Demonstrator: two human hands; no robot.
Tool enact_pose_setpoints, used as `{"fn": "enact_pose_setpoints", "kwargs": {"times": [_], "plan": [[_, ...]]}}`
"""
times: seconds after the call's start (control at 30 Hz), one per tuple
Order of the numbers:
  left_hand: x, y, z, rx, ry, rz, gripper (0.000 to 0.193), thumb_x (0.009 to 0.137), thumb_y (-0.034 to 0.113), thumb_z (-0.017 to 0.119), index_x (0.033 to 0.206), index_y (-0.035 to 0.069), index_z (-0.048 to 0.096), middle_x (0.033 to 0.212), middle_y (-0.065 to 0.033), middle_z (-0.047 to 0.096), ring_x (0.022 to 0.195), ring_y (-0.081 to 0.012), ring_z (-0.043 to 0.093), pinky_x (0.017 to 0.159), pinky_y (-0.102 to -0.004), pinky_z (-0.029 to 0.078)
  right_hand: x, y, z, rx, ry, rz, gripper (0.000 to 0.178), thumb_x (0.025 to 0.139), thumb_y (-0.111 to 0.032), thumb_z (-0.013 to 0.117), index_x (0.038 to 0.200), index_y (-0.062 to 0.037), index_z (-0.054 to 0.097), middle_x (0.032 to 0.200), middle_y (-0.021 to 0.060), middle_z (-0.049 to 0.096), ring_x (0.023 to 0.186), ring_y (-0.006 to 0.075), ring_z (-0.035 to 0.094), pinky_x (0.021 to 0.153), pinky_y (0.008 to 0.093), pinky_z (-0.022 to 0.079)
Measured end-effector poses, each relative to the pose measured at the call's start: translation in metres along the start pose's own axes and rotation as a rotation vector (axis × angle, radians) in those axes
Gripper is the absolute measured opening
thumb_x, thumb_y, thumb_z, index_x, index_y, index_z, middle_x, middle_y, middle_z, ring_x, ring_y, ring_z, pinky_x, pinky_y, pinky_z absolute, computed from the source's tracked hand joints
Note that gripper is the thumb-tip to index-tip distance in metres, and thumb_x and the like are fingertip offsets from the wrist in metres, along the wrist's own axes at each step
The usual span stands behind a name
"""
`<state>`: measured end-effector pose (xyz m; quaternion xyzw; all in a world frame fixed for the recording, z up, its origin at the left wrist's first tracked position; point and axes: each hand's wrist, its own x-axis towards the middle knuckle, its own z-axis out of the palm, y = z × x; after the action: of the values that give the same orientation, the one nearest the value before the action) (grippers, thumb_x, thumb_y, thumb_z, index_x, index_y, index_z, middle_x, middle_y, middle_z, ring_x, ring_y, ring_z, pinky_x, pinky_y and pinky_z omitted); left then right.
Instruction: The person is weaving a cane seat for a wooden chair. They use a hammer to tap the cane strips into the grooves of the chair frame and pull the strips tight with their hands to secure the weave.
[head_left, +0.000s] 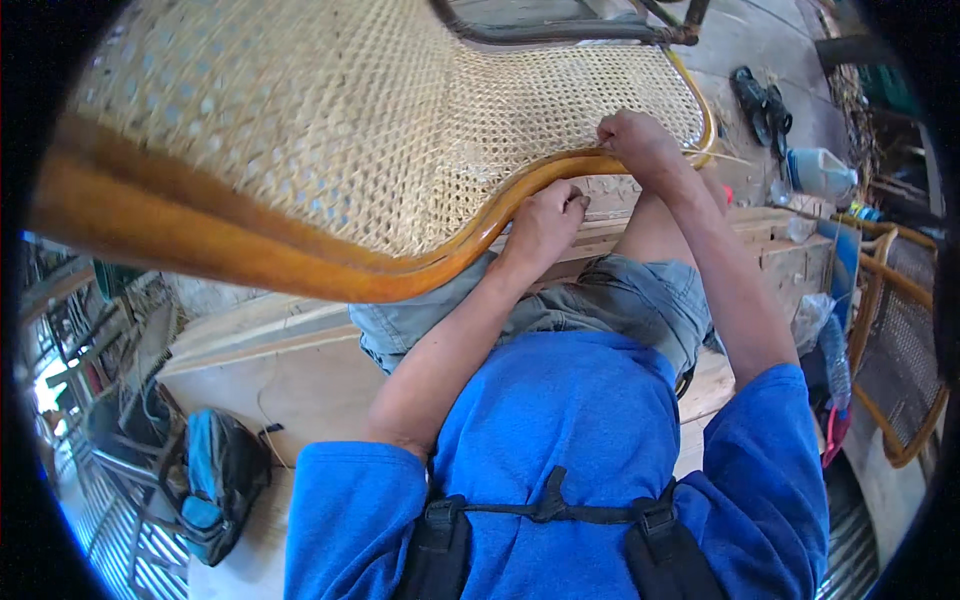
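A woven cane panel point(480, 110) in a curved, varnished rattan frame point(400, 275) lies across my lap and reaches to the upper left. My right hand point(640, 145) is closed in a pinch at the top of the frame, where the weave meets it. What its fingertips hold is hidden. Beyond that wrist a thin pale cane strip point(728, 158) sticks out to the right. Just below the frame's curve, my left hand point(548, 222) has its fingers curled together near the rail. Anything between those fingers is too small to make out.
Wooden planks point(250, 370) form the bench under me. A teal and black backpack point(215, 485) lies at the left. On the right are black sandals point(762, 105), a plastic jug point(822, 172), a clear bottle point(835, 360) and another rattan-framed piece point(905, 340). A dark frame point(560, 32) crosses the top.
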<state>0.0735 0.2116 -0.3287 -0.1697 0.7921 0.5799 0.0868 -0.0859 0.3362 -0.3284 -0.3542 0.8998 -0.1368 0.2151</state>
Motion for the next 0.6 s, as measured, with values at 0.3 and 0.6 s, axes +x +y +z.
{"fn": "enact_pose_setpoints", "kwargs": {"times": [0.3, 0.6], "plan": [[0.035, 0.021, -0.006, 0.311, 0.111, 0.22, 0.023, 0.086, 0.022, 0.054, 0.093, 0.003, 0.063, 0.081, -0.0178, 0.063, 0.078, -0.0326, 0.061, 0.071, -0.0389, 0.048, -0.012, 0.033, 0.012, 0.384, 0.26, -0.06, 0.016, 0.075, -0.008, 0.057, 0.09, -0.0039, 0.06, 0.086, 0.0147, 0.062, 0.081, 0.0343, 0.059, 0.071, 0.0417, 0.047], [0.069, 0.026, 0.011, 0.514, 0.13, 0.334, 0.015, 0.081, 0.017, 0.058, 0.091, 0.008, 0.064, 0.088, -0.0141, 0.061, 0.081, -0.031, 0.06, 0.073, -0.0379, 0.048, -0.052, 0.031, -0.012, -0.183, 0.203, 0.047, 0.015, 0.074, -0.008, 0.056, 0.088, -0.0104, 0.06, 0.094, 0.0074, 0.057, 0.097, 0.0273, 0.053, 0.082, 0.0387, 0.045]]}}
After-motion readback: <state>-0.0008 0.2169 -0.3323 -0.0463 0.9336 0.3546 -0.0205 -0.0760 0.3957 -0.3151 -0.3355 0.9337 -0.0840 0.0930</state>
